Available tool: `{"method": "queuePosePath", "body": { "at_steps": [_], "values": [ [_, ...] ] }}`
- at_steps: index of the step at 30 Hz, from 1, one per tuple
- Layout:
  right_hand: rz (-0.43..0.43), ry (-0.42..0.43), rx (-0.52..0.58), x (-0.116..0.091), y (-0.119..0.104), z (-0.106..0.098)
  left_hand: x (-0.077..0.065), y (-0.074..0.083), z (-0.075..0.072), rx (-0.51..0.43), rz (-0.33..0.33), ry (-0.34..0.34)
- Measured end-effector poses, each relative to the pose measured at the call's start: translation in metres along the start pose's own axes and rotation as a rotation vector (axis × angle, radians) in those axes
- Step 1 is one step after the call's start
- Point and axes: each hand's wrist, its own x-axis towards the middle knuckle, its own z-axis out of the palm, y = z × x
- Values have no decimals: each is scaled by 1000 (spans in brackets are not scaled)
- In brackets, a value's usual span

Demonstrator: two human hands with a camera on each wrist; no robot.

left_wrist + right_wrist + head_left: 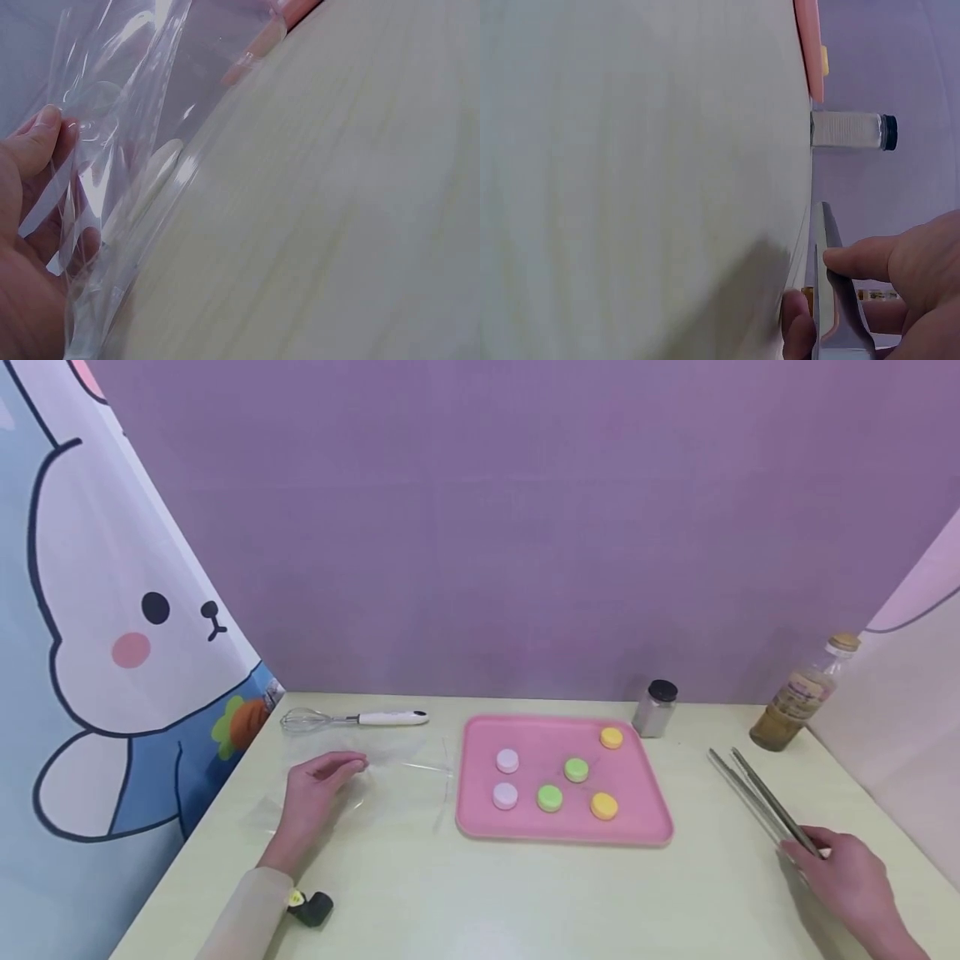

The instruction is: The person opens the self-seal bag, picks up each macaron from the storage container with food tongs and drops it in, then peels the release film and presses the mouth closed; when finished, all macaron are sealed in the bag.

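My left hand (pixel 311 800) pinches a clear plastic bag (pixel 408 785) left of the pink tray. In the left wrist view, the crinkled bag (pixel 101 180) stands up from the table between thumb and fingers. On the far right, my right hand (pixel 851 870) grips a pair of metal tongs (pixel 772 800) near their joined end, their tips apart and pointing away from me. The tongs (pixel 844 307) lie between thumb and fingers in the right wrist view. Lilac (pixel 507 761), green (pixel 576 769) and yellow macarons (pixel 603 806) sit on the pink tray (pixel 525 731).
A whisk (pixel 390 718) with a white handle lies behind the bag. Behind the tray's right corner stands a jar (pixel 655 710) with a black lid. A corked bottle (pixel 798 697) with brown liquid is at the back right. Purple cloth (pixel 495 568) hangs behind the table.
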Motion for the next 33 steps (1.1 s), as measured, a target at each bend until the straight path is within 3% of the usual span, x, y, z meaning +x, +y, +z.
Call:
{"method": "queuePosePath", "body": {
  "at_steps": [4,11,18,21,26,33],
  "values": [
    [58,-52,2,-4,-3,-2,-1,0,0,2,-12,1],
    [121,-40,-13,-9,-11,-8,-1,3,0,17,-9,-5],
    [64,6,-17,-13,-20,-11,-14,37,1,31,-21,-8],
    [28,35,-22,-15,-25,-10,-16,40,2,32,-21,-8],
    [-54,99,-4,-21,-38,-4,-12,31,2,33,-13,-7],
    [-115,71,37,-19,-60,5,-1,4,1,6,-18,-6]
  ]
}}
